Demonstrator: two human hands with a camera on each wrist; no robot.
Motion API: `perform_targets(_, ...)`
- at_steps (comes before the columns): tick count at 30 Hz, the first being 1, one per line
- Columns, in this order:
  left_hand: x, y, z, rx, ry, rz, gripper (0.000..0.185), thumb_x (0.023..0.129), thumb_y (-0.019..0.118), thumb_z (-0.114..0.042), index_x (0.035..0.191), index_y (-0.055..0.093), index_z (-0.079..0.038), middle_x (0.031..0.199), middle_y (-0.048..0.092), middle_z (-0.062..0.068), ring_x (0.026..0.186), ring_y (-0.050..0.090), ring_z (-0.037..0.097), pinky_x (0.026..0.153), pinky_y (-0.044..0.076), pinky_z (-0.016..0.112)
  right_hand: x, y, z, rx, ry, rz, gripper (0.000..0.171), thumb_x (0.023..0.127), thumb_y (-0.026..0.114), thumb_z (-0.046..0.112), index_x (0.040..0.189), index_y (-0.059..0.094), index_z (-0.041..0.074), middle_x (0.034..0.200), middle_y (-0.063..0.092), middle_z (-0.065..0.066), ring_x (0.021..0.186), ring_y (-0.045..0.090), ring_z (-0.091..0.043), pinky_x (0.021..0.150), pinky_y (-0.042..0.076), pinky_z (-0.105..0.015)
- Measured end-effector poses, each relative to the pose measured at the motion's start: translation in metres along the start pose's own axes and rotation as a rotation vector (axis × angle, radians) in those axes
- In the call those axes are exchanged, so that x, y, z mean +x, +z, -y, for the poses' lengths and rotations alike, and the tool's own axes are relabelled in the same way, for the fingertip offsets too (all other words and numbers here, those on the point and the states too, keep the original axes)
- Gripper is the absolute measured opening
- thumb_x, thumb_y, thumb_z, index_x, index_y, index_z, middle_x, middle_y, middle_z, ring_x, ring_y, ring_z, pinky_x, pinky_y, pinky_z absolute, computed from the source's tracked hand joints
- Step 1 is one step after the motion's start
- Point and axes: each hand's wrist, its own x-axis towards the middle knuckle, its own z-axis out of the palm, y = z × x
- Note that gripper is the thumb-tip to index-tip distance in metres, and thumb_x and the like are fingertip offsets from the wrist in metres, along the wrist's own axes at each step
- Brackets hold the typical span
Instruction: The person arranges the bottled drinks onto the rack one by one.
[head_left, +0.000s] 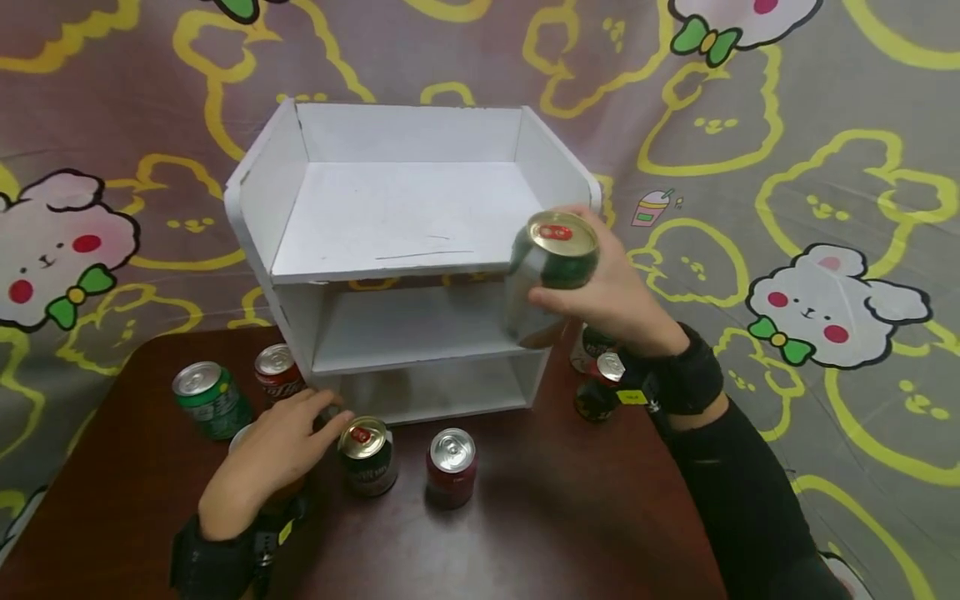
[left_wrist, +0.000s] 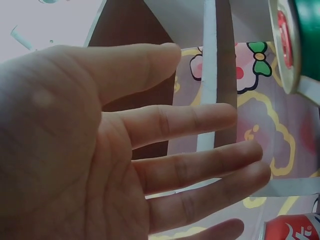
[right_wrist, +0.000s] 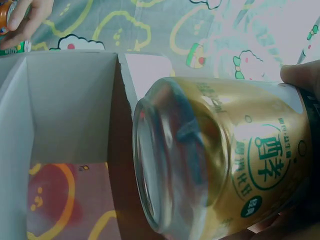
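My right hand (head_left: 611,287), arm (head_left: 738,492) outstretched, grips a gold, green and white metal can (head_left: 551,262). My left hand (head_left: 277,450) sits lower, fingers straight and spread, beside a dark-green, gold-topped metal can (head_left: 367,458). Beyond both hands I see a white, boxy, three-level shelf (head_left: 412,208).

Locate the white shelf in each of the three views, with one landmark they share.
Head: white shelf upright on the table, upper centre; the held can overlaps its right side.
Left wrist: only parts show, with a pale board edge running upright behind the left hand, right of centre.
Right wrist: left half, left of the held can.
Shared landmark: yellow-outlined cartoon backdrop, visible beyond the shelf.
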Motion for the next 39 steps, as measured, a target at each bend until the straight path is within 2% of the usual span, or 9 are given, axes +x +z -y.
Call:
perform_targets(5, 0.001, -0.001, -0.003, 0.003, 0.016, -0.009, 0.037, 0.096, 0.055, -0.034, 0.118, 0.061, -0.004, 0.115, 0.059, 0.019, 0.098, 0.06, 0.036, 0.076, 0.048, 0.052, 0.014, 0.002, 0.011, 0.029, 0.05, -0.038, 0.063, 0.07, 0.076, -0.001, 0.123, 0.042, 0.004, 0.118, 0.053, -0.014, 0.104, 0.054, -0.026, 0.088, 0.047, -0.035)
perform_targets(12, 0.001, -0.001, -0.002, 0.011, 0.011, -0.012, 0.037, 0.096, 0.055, -0.034, 0.117, 0.061, -0.005, 0.114, 0.06, 0.018, 0.098, 0.06, 0.036, 0.076, 0.048, 0.052, 0.038, 0.009, 0.02, -0.063, 0.066, -0.046, 0.065, 0.072, 0.078, 0.008, 0.125, 0.04, 0.006, 0.118, 0.052, -0.01, 0.106, 0.052, -0.021, 0.09, 0.044, -0.039)
perform_targets(21, 0.0, 0.001, -0.001, 0.003, 0.006, 0.003, 0.039, 0.097, 0.053, -0.037, 0.116, 0.061, -0.005, 0.113, 0.06, 0.017, 0.097, 0.06, 0.034, 0.076, 0.048, 0.051, 0.058, 0.017, 0.018, -0.166, 0.09, -0.105, 0.066, 0.073, 0.081, 0.015, 0.125, 0.042, 0.006, 0.115, 0.054, -0.007, 0.103, 0.053, -0.016, 0.086, 0.045, -0.033)
perform_targets(27, 0.003, 0.001, -0.001, 0.013, 0.022, -0.011, 0.037, 0.096, 0.055, -0.034, 0.116, 0.061, -0.003, 0.113, 0.06, 0.018, 0.098, 0.06, 0.036, 0.077, 0.048, 0.052, 0.071, 0.017, 0.014, -0.171, 0.126, -0.125, 0.065, 0.074, 0.081, 0.016, 0.124, 0.041, 0.007, 0.114, 0.054, -0.006, 0.101, 0.054, -0.016, 0.085, 0.047, -0.032)
perform_targets(32, 0.006, 0.002, 0.0, 0.022, 0.023, -0.011, 0.035, 0.095, 0.056, -0.031, 0.115, 0.061, -0.002, 0.112, 0.061, 0.019, 0.098, 0.06, 0.037, 0.078, 0.048, 0.053, 0.078, 0.017, 0.009, -0.174, 0.119, -0.129, 0.066, 0.073, 0.082, 0.018, 0.124, 0.041, 0.006, 0.113, 0.055, -0.007, 0.1, 0.055, -0.017, 0.085, 0.046, -0.031)
perform_targets(39, 0.007, 0.004, 0.002, 0.019, -0.01, 0.013, 0.04, 0.096, 0.053, -0.037, 0.116, 0.061, -0.004, 0.114, 0.06, 0.019, 0.099, 0.059, 0.037, 0.077, 0.048, 0.053, 0.082, 0.019, 0.008, -0.165, 0.149, -0.116, 0.063, 0.076, 0.08, 0.02, 0.124, 0.041, 0.008, 0.113, 0.054, -0.007, 0.098, 0.056, -0.019, 0.083, 0.048, -0.033)
